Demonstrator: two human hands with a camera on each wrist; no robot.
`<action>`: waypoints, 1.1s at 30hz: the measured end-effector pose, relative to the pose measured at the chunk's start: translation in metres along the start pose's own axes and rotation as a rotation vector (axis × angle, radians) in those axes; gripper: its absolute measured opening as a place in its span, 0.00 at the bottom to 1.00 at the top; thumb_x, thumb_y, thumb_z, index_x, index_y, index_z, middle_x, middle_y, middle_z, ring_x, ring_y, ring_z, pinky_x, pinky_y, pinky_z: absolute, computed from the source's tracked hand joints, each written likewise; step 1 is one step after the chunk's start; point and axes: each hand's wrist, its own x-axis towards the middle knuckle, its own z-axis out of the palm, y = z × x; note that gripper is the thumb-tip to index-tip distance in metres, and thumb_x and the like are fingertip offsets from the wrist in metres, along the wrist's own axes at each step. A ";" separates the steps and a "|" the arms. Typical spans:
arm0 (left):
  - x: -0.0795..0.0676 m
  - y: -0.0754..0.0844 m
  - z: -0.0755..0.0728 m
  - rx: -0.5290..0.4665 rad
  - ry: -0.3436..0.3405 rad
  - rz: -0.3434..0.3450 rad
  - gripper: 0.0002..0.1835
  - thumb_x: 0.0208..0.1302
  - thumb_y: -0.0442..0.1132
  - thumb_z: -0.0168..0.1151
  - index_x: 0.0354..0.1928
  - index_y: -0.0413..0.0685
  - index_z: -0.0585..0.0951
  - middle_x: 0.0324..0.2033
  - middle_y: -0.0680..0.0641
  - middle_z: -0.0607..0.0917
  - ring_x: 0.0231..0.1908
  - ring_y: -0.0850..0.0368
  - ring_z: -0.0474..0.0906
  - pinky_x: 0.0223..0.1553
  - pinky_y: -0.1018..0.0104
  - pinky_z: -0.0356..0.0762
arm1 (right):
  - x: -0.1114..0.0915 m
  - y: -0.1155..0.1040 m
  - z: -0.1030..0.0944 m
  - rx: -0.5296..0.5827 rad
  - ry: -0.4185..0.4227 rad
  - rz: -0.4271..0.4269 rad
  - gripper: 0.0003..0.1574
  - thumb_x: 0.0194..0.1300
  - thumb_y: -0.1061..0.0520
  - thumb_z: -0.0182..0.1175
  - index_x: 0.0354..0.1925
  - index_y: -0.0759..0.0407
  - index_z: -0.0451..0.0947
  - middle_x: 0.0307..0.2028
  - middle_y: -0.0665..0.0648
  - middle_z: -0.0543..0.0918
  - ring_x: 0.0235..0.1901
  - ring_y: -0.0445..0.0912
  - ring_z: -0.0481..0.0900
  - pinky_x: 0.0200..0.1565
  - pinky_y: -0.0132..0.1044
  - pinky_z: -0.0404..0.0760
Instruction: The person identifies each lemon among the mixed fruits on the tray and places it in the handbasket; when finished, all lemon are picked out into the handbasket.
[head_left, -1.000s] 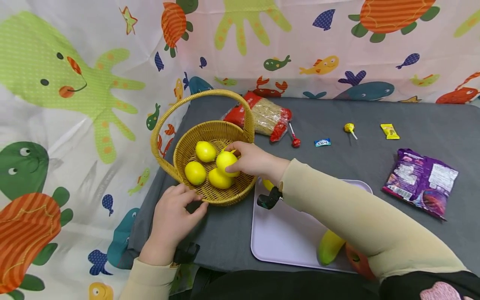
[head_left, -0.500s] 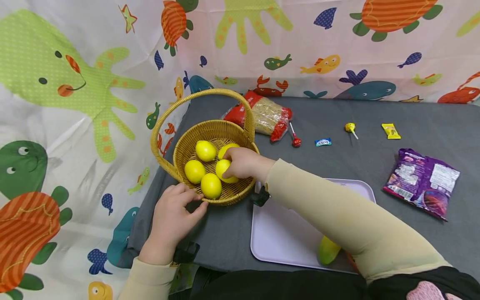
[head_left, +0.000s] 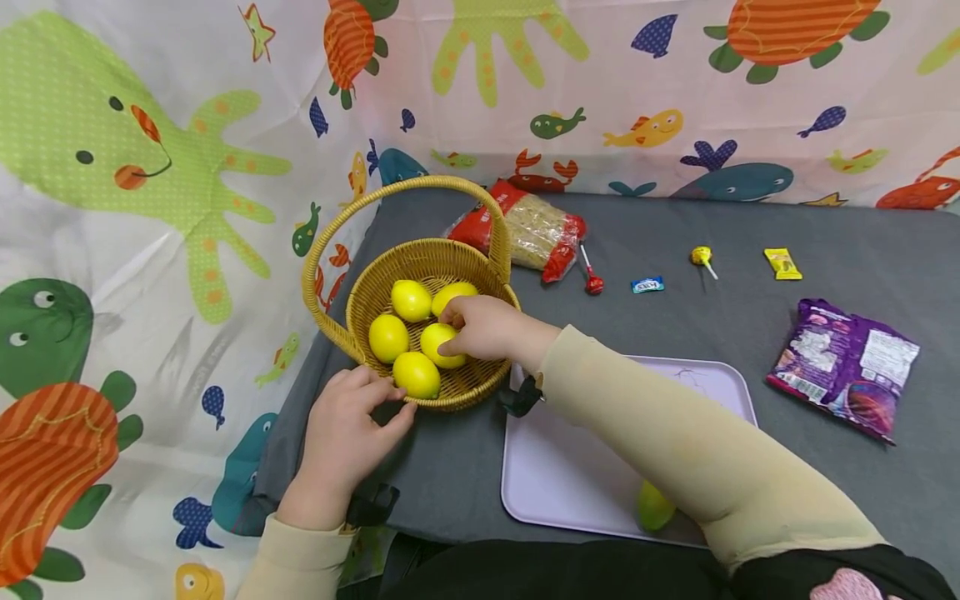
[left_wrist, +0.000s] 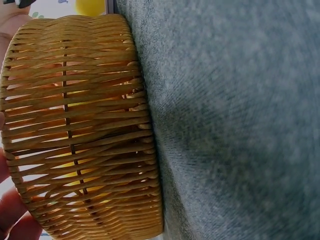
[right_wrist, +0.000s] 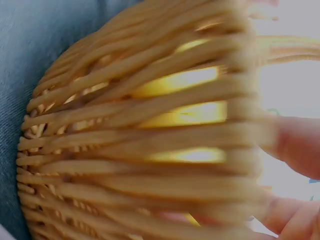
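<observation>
A round wicker basket (head_left: 360,312) with a tall arched handle holds several yellow lemons (head_left: 411,301). My right hand (head_left: 487,329) reaches in over the basket's right side, its thumb and fingers on a lemon (head_left: 441,345) among the others. My left hand (head_left: 356,429) grips the near-left rim, fingers over the edge and thumb at its front. From the left wrist, the woven side of the basket (left_wrist: 80,135) fills the left half, with fingertips at its rim. In the right wrist view, yellow shows through the weave (right_wrist: 125,115), and fingers are at the rim.
A lilac tray (head_left: 555,492) lies to the basket's right, partly under my right sleeve, with a yellow-green fruit (head_left: 655,506). Behind are a red-ended clear bag (head_left: 536,229), lollipops (head_left: 702,257) and wrapped candies (head_left: 647,285). A purple packet (head_left: 843,367) lies far right.
My right hand has lowered its lemon among the others, shifting left inside the basket. The nearest lemon has rolled left and toward the front rim. My left hand stays put.
</observation>
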 end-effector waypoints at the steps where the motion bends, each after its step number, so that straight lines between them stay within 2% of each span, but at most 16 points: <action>1: 0.000 0.000 0.000 0.002 0.000 0.001 0.09 0.52 0.47 0.78 0.30 0.52 0.88 0.27 0.55 0.79 0.32 0.56 0.71 0.34 0.61 0.73 | -0.002 0.000 -0.002 0.025 -0.005 -0.004 0.32 0.65 0.43 0.69 0.62 0.52 0.75 0.56 0.55 0.80 0.54 0.47 0.76 0.60 0.45 0.74; 6: 0.000 -0.002 -0.001 0.006 0.008 0.000 0.09 0.52 0.46 0.77 0.30 0.53 0.88 0.27 0.55 0.78 0.31 0.57 0.70 0.33 0.61 0.73 | -0.021 0.001 -0.020 0.135 -0.032 -0.040 0.31 0.64 0.44 0.69 0.61 0.52 0.76 0.53 0.54 0.81 0.52 0.48 0.75 0.55 0.44 0.77; 11: 0.000 -0.003 -0.003 0.008 0.017 -0.002 0.08 0.52 0.46 0.77 0.30 0.53 0.88 0.27 0.55 0.78 0.31 0.57 0.70 0.33 0.61 0.72 | -0.047 0.007 -0.046 0.235 -0.022 -0.065 0.26 0.65 0.46 0.69 0.58 0.50 0.77 0.46 0.53 0.81 0.48 0.50 0.75 0.48 0.44 0.77; 15: 0.000 -0.003 -0.004 0.006 0.017 -0.004 0.08 0.52 0.46 0.76 0.30 0.52 0.88 0.27 0.54 0.78 0.30 0.57 0.69 0.32 0.61 0.72 | -0.065 0.021 -0.064 0.256 0.001 -0.036 0.23 0.66 0.47 0.68 0.57 0.49 0.78 0.46 0.55 0.80 0.48 0.52 0.76 0.47 0.44 0.78; 19: -0.001 -0.002 -0.003 0.001 0.015 -0.010 0.08 0.52 0.46 0.77 0.30 0.53 0.87 0.27 0.53 0.79 0.30 0.57 0.69 0.32 0.61 0.71 | -0.075 0.046 -0.074 0.301 -0.020 0.027 0.25 0.69 0.47 0.65 0.60 0.54 0.76 0.51 0.58 0.78 0.52 0.55 0.77 0.51 0.48 0.82; 22: -0.002 -0.001 -0.002 -0.005 0.012 -0.014 0.07 0.51 0.45 0.77 0.30 0.54 0.87 0.27 0.54 0.78 0.30 0.58 0.69 0.32 0.62 0.72 | -0.078 0.069 -0.074 0.325 -0.056 0.069 0.28 0.71 0.48 0.64 0.63 0.58 0.73 0.55 0.60 0.77 0.56 0.56 0.76 0.55 0.52 0.81; 26: -0.002 0.000 0.000 -0.011 0.006 -0.016 0.08 0.51 0.45 0.77 0.30 0.53 0.87 0.27 0.54 0.78 0.31 0.58 0.69 0.33 0.61 0.71 | -0.081 0.093 -0.066 0.301 -0.099 0.109 0.32 0.71 0.46 0.62 0.65 0.60 0.72 0.58 0.61 0.78 0.57 0.56 0.76 0.57 0.53 0.80; 33: -0.001 0.000 0.001 -0.011 -0.001 -0.011 0.08 0.52 0.46 0.77 0.30 0.53 0.88 0.27 0.54 0.78 0.31 0.57 0.69 0.33 0.61 0.71 | -0.079 0.108 -0.045 0.367 -0.172 0.172 0.30 0.71 0.46 0.62 0.64 0.60 0.72 0.59 0.62 0.75 0.55 0.55 0.75 0.55 0.51 0.82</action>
